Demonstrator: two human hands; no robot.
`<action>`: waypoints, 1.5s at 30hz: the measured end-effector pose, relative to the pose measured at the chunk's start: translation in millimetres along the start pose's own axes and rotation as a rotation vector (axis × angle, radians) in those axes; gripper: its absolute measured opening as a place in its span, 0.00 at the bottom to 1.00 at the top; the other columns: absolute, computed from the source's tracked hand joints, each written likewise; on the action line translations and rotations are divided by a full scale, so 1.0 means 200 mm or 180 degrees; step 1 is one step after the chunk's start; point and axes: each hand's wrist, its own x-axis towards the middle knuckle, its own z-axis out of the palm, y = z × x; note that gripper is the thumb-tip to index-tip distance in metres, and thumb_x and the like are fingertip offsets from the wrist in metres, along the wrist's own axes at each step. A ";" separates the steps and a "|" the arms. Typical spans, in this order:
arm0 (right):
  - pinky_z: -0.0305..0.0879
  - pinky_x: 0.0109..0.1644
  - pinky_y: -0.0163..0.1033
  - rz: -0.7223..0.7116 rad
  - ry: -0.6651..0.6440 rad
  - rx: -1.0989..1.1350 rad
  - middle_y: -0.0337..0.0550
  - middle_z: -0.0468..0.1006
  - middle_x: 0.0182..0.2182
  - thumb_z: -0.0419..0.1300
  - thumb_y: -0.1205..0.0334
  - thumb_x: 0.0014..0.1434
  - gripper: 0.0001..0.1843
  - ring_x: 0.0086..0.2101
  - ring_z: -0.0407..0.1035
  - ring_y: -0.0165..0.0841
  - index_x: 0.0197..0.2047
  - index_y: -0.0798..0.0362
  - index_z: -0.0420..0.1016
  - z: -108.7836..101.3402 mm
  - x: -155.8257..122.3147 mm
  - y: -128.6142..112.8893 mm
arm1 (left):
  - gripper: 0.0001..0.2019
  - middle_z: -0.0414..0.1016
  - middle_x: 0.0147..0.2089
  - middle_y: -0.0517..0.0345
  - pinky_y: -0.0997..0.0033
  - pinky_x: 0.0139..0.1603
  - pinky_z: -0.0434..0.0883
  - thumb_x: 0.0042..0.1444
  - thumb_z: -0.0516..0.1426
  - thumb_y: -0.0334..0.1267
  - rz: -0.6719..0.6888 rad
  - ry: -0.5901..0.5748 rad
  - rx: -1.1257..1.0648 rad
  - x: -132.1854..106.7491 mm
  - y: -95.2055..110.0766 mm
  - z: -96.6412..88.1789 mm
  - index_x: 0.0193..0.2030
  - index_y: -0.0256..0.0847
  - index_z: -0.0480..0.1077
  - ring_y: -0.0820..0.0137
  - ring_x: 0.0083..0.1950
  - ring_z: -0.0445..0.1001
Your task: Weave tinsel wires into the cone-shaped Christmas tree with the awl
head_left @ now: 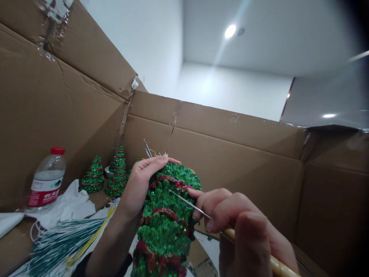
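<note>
A large green glittery Christmas tree figurine (164, 227) with red garland bands lies tilted close in front of me. My left hand (144, 175) grips its far upper end from the left side, fingers closed over the edge. In my right hand (245, 219) is a thin metal-pointed tool (201, 212) with a light wooden handle, which looks like an awl. Its tip meets the green surface just below the upper red band, or is very close to it. One finger of that hand reaches the tree's right edge by the red bow.
Smaller green trees (92, 175) stand at the back left near a water bottle (47, 181) with a red cap. Crumpled white tissue (70, 202) and a bundle of green and white strands (65, 242) lie at left. Cardboard walls (230, 177) enclose the workspace.
</note>
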 end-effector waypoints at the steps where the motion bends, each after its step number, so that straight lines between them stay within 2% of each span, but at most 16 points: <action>1: 0.70 0.41 0.39 -0.0010 0.0012 0.0000 0.37 0.69 0.21 0.53 0.53 0.64 0.19 0.31 0.71 0.31 0.25 0.51 0.71 0.00 0.00 0.00 | 0.10 0.76 0.26 0.59 0.76 0.33 0.69 0.49 0.58 0.41 -0.0002 0.0001 0.0005 0.00 0.00 0.00 0.28 0.39 0.79 0.72 0.29 0.72; 8: 0.69 0.42 0.40 -0.0075 -0.0052 -0.0202 0.35 0.67 0.19 0.51 0.57 0.65 0.21 0.26 0.67 0.29 0.21 0.52 0.67 -0.01 -0.01 0.00 | 0.10 0.76 0.26 0.59 0.78 0.33 0.69 0.51 0.58 0.40 0.0001 0.0018 -0.0014 0.00 0.00 0.01 0.28 0.40 0.79 0.73 0.29 0.72; 13: 0.62 0.32 0.33 -0.0020 0.0109 -0.0397 0.36 0.65 0.20 0.50 0.58 0.65 0.22 0.26 0.64 0.28 0.19 0.52 0.63 -0.01 -0.01 -0.01 | 0.10 0.77 0.25 0.58 0.78 0.30 0.69 0.52 0.57 0.40 -0.0125 -0.0097 -0.0092 -0.02 -0.01 0.05 0.29 0.39 0.79 0.73 0.27 0.72; 16: 0.58 0.29 0.32 0.0001 0.0021 -0.0542 0.35 0.63 0.19 0.51 0.56 0.65 0.23 0.25 0.61 0.27 0.18 0.53 0.61 -0.02 -0.01 -0.04 | 0.12 0.76 0.24 0.58 0.77 0.28 0.68 0.52 0.58 0.43 -0.0220 -0.0152 -0.0030 -0.04 0.00 0.06 0.31 0.38 0.79 0.73 0.25 0.71; 19: 0.58 0.27 0.31 0.0199 -0.0067 -0.0631 0.35 0.62 0.18 0.51 0.53 0.64 0.24 0.24 0.59 0.26 0.18 0.53 0.60 -0.02 -0.01 -0.08 | 0.12 0.77 0.25 0.57 0.76 0.30 0.68 0.51 0.58 0.43 -0.0122 -0.0089 0.0106 -0.06 0.03 0.06 0.31 0.38 0.79 0.72 0.27 0.72; 23: 0.56 0.23 0.29 0.0806 -0.0058 -0.0553 0.33 0.60 0.19 0.55 0.48 0.60 0.22 0.21 0.57 0.24 0.21 0.53 0.60 -0.04 -0.02 -0.12 | 0.13 0.78 0.26 0.56 0.73 0.30 0.68 0.50 0.58 0.44 -0.0215 -0.0199 0.0373 -0.07 0.04 0.04 0.31 0.37 0.79 0.69 0.27 0.73; 26: 0.54 0.22 0.28 0.1361 -0.0337 -0.0519 0.32 0.60 0.17 0.58 0.47 0.57 0.22 0.19 0.55 0.23 0.20 0.53 0.59 -0.09 -0.06 -0.12 | 0.14 0.77 0.25 0.55 0.72 0.31 0.68 0.49 0.58 0.45 -0.0442 -0.0403 0.0579 -0.09 -0.05 0.01 0.30 0.36 0.79 0.68 0.29 0.73; 28: 0.56 0.23 0.29 0.1759 -0.0679 -0.0524 0.34 0.65 0.17 0.60 0.48 0.55 0.21 0.20 0.58 0.24 0.21 0.53 0.62 -0.14 -0.09 -0.10 | 0.14 0.78 0.27 0.56 0.72 0.33 0.68 0.50 0.58 0.45 -0.0622 -0.0540 0.0648 -0.11 -0.14 -0.02 0.29 0.36 0.78 0.67 0.31 0.73; 30: 0.61 0.29 0.32 0.2108 -0.1164 -0.0333 0.38 0.72 0.24 0.62 0.50 0.53 0.15 0.26 0.66 0.28 0.29 0.54 0.68 -0.19 -0.14 -0.08 | 0.13 0.78 0.27 0.56 0.72 0.35 0.68 0.49 0.58 0.45 -0.0718 -0.0536 0.0774 -0.15 -0.24 -0.07 0.27 0.36 0.78 0.67 0.31 0.73; 33: 0.62 0.38 0.36 0.2416 -0.1872 0.0070 0.44 0.76 0.36 0.57 0.51 0.56 0.14 0.35 0.67 0.31 0.41 0.52 0.70 -0.27 -0.23 -0.01 | 0.14 0.79 0.28 0.54 0.69 0.37 0.68 0.48 0.58 0.46 -0.0889 -0.0502 0.1009 -0.22 -0.39 -0.13 0.26 0.36 0.78 0.65 0.33 0.74; 36: 0.61 0.38 0.39 0.2714 -0.1906 0.0739 0.51 0.77 0.39 0.44 0.46 0.61 0.23 0.36 0.67 0.34 0.43 0.54 0.69 -0.34 -0.32 0.08 | 0.15 0.80 0.29 0.52 0.67 0.37 0.69 0.48 0.57 0.47 -0.1004 -0.0616 0.1180 -0.27 -0.50 -0.18 0.26 0.36 0.78 0.62 0.33 0.74; 39: 0.61 0.39 0.39 0.3073 -0.1563 0.1022 0.53 0.77 0.38 0.42 0.43 0.61 0.25 0.35 0.69 0.34 0.41 0.55 0.69 -0.38 -0.39 0.16 | 0.15 0.80 0.29 0.52 0.66 0.39 0.69 0.48 0.57 0.47 -0.1069 -0.0728 0.1258 -0.30 -0.59 -0.21 0.26 0.36 0.77 0.62 0.33 0.75; 42: 0.63 0.38 0.39 0.3568 -0.1419 0.1188 0.52 0.78 0.37 0.46 0.43 0.61 0.23 0.33 0.70 0.33 0.37 0.55 0.69 -0.43 -0.43 0.23 | 0.16 0.80 0.29 0.52 0.66 0.39 0.68 0.49 0.57 0.47 -0.1121 -0.0755 0.1361 -0.32 -0.67 -0.23 0.26 0.36 0.77 0.62 0.34 0.75; 45: 0.66 0.39 0.39 0.3903 -0.1662 0.1304 0.51 0.77 0.38 0.58 0.51 0.55 0.15 0.33 0.71 0.32 0.37 0.55 0.69 -0.46 -0.48 0.28 | 0.17 0.80 0.30 0.51 0.66 0.39 0.68 0.50 0.56 0.48 -0.1181 -0.0705 0.1405 -0.33 -0.73 -0.26 0.28 0.35 0.77 0.61 0.34 0.75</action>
